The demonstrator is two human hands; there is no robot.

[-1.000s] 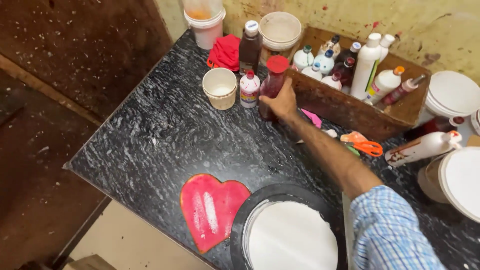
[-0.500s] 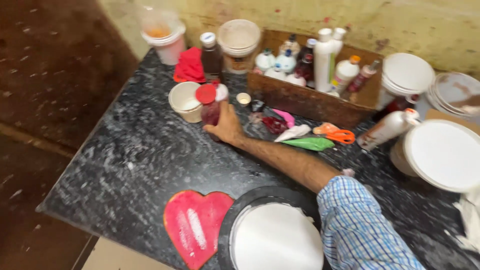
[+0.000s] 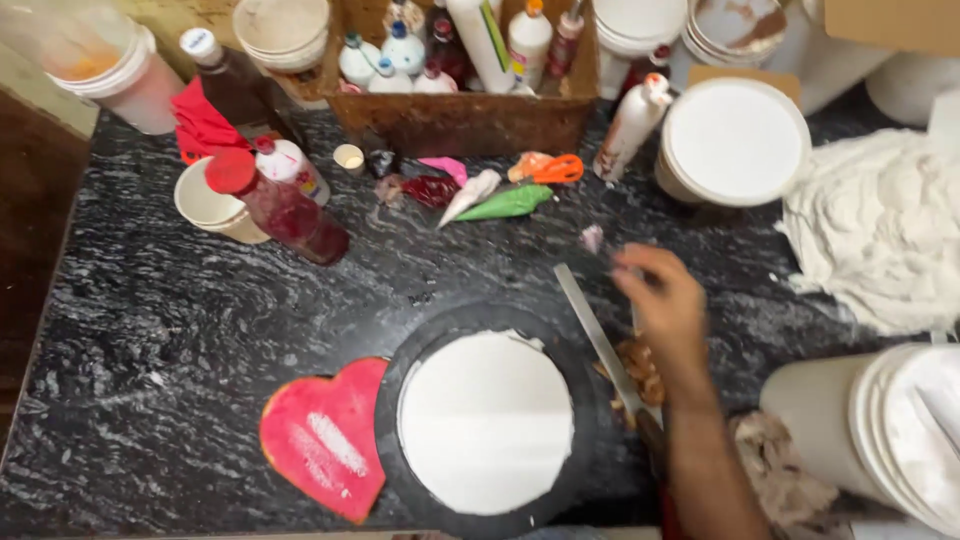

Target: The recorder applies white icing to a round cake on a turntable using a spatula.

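A person's right hand (image 3: 662, 305) hangs low over a black marble-patterned worktop (image 3: 150, 320), the bare forearm running up from the bottom edge of the frame and the wrist bent slightly so the knuckles face the camera. The fingers curl downward and are blurred; whether they grip anything cannot be told from this view. Just beside the hand, on its left, a long flat metal spatula blade (image 3: 595, 335) lies at a slant, its lower end passing under the forearm. The blade sits at the right edge of a round black turntable (image 3: 410, 350) that carries a smooth white-iced round cake (image 3: 485, 420). Touching the turntable's left rim is a red heart-shaped cake (image 3: 325, 440) with a pale smear across its top. Brown crumbs (image 3: 640, 370) are heaped between the blade and the wrist.

Well apart from the hand, toward the far left, a dark red sauce bottle with a red cap (image 3: 285, 210) lies tilted against a cream paper cup (image 3: 210, 205). Near the middle of the counter lie a green piping bag (image 3: 505, 203), a white piping bag (image 3: 470, 195) and orange-handled scissors (image 3: 545, 167), all just in front of a worn brown box of squeeze bottles (image 3: 460, 115). A white lidded tub (image 3: 735, 140) stands to the right of the box, and a crumpled white cloth (image 3: 880, 230) lies on the counter's right side. The left hand is out of frame.
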